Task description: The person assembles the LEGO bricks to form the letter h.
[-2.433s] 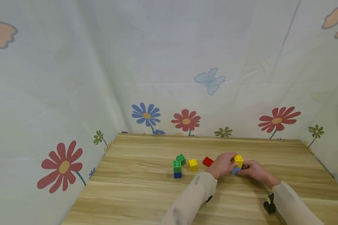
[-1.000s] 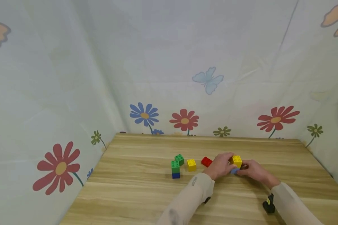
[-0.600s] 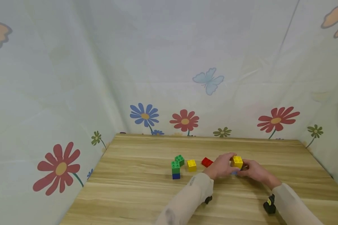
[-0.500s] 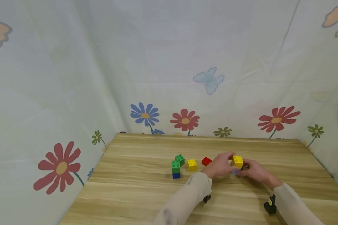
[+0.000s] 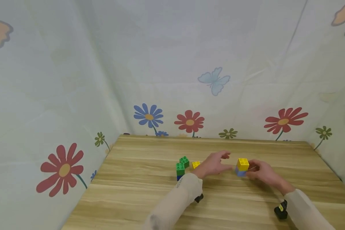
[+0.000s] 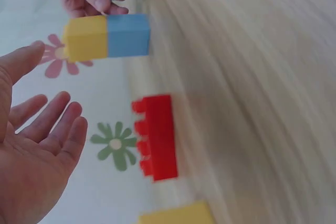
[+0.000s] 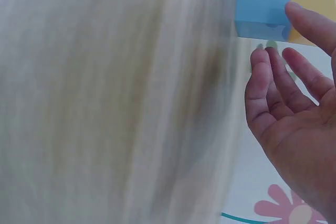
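Note:
A yellow toy brick (image 5: 242, 164) sits on a light blue brick (image 5: 241, 172), and this two-brick stack stands upright on the table. To its left is my left hand (image 5: 213, 164), thumb and fingers spread, apart from the stack and holding nothing. Close by the stack's right side, my right hand (image 5: 263, 172) has loosely bent fingers. The right wrist view shows its thumb in front of the light blue brick (image 7: 262, 9), with no grip on it. A red brick (image 6: 161, 137) appears in the left wrist view; my left hand hides it in the head view.
Left of my left hand are a partly covered yellow brick (image 5: 195, 164), a green brick (image 5: 184, 161), and another green brick (image 5: 180, 168) stacked on a dark blue one. The wooden table (image 5: 126, 191) meets a flower-printed curtain (image 5: 166, 80) at its back edge.
Both hands held the yellow and light blue stack earlier. My left hand has let go and moved left; my right has eased away to the right. The stack stays in place.

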The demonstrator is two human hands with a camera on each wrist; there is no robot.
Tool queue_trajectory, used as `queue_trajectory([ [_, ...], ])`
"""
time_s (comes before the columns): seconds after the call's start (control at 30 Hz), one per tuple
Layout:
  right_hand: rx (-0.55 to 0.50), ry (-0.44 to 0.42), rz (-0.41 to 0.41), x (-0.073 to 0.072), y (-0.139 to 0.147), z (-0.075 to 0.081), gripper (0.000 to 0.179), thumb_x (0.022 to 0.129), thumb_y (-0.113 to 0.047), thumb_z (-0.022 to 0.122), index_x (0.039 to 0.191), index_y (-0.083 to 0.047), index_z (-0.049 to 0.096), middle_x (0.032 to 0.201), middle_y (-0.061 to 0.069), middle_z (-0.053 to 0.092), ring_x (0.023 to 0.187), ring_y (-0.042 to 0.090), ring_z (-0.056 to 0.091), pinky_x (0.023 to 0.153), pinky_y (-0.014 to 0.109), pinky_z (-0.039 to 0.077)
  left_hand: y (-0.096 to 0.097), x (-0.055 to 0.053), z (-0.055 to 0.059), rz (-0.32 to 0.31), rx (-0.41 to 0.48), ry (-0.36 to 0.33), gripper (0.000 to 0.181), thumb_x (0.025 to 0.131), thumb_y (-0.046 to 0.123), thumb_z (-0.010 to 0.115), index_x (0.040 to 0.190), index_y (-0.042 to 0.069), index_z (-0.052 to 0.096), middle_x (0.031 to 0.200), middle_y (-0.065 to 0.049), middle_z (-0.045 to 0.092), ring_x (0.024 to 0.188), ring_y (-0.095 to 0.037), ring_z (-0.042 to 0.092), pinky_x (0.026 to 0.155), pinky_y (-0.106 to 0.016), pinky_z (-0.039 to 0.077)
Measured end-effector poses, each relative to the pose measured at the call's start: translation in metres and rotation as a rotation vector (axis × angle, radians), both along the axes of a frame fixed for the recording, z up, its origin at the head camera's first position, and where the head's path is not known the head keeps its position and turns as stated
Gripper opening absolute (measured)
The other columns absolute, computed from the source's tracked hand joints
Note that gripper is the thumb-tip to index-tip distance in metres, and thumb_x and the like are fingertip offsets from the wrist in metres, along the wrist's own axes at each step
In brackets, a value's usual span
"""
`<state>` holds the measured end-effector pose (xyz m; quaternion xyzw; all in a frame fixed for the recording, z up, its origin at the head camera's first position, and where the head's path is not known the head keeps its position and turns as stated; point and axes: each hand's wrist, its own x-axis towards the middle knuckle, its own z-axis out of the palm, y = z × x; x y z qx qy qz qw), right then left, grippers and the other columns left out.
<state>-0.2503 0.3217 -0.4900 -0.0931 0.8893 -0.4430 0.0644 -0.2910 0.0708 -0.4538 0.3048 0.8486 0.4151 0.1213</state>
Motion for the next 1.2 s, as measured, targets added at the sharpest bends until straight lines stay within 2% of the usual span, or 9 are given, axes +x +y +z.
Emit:
queue_trajectory([
  [0.1,0.009,0.015,-0.023,0.003,0.002,0.005,0.061,0.085,-0.028,0.071,0.129,0.008,0.046,0.115,0.019,0.058,0.097,0.028,0.058,0.074,0.035,0.052,-0.012,-0.001,0.005,-0.016,-0.027,0.028,0.058,0.085,0.037,0.070,0.136,0.016,0.049,0.127,0.006,0.056,0.117,-0.018,0.052,0.087,-0.023,0.047],
  [0.2,0.036,0.040,-0.037,0.007,0.003,0.010,0.059,0.086,-0.029,0.070,0.128,0.006,0.048,0.116,0.020,0.056,0.099,0.030,0.056,0.074,0.035,0.051,-0.023,-0.002,0.008,-0.019,-0.046,0.058,0.058,0.085,0.036,0.070,0.135,0.015,0.049,0.127,0.006,0.056,0.118,-0.017,0.051,0.092,-0.024,0.044],
  [0.43,0.100,0.133,-0.042,0.014,0.001,0.024,0.052,0.088,-0.028,0.068,0.125,0.004,0.052,0.116,0.020,0.057,0.100,0.030,0.054,0.082,0.041,0.049,-0.048,-0.001,0.021,-0.018,-0.073,0.106,0.055,0.086,0.034,0.070,0.135,0.017,0.049,0.128,0.006,0.056,0.117,-0.010,0.050,0.094,-0.025,0.043],
  [0.67,0.149,0.250,-0.057,0.017,0.001,0.037,0.048,0.088,-0.024,0.069,0.122,0.006,0.054,0.115,0.022,0.059,0.098,0.031,0.056,0.076,0.027,0.049,-0.075,0.000,0.033,-0.022,-0.089,0.136,0.053,0.088,0.030,0.068,0.135,0.014,0.050,0.129,0.001,0.056,0.120,-0.017,0.050,0.096,-0.029,0.042],
  [0.77,0.164,0.291,-0.063,0.018,0.000,0.044,0.045,0.087,-0.021,0.069,0.121,0.005,0.056,0.114,0.022,0.060,0.098,0.031,0.057,0.075,0.027,0.049,-0.088,0.001,0.037,-0.001,-0.113,0.141,0.052,0.088,0.032,0.067,0.134,0.015,0.051,0.129,0.002,0.055,0.119,-0.016,0.050,0.096,-0.031,0.042],
  [0.9,0.177,0.333,-0.068,0.020,-0.004,0.054,0.042,0.086,-0.017,0.070,0.120,0.004,0.057,0.112,0.020,0.061,0.098,0.032,0.057,0.077,0.032,0.050,-0.110,0.001,0.041,0.039,-0.133,0.142,0.050,0.088,0.034,0.067,0.133,0.017,0.052,0.129,0.003,0.055,0.119,-0.016,0.049,0.096,-0.033,0.042],
  [1.0,0.175,0.364,-0.051,0.021,-0.009,0.060,0.040,0.085,-0.015,0.071,0.118,0.004,0.059,0.110,0.018,0.063,0.096,0.032,0.057,0.076,0.030,0.050,-0.127,0.000,0.043,0.059,-0.127,0.140,0.050,0.088,0.034,0.068,0.132,0.016,0.053,0.129,0.003,0.055,0.119,-0.017,0.049,0.098,-0.035,0.041],
  [1.2,0.166,0.434,0.000,0.021,-0.024,0.067,0.035,0.082,-0.010,0.073,0.113,0.003,0.062,0.104,0.013,0.065,0.090,0.028,0.059,0.073,0.028,0.051,-0.154,0.001,0.041,0.054,-0.109,0.152,0.049,0.087,0.035,0.068,0.129,0.014,0.055,0.127,0.000,0.057,0.118,-0.022,0.050,0.099,-0.037,0.040],
])
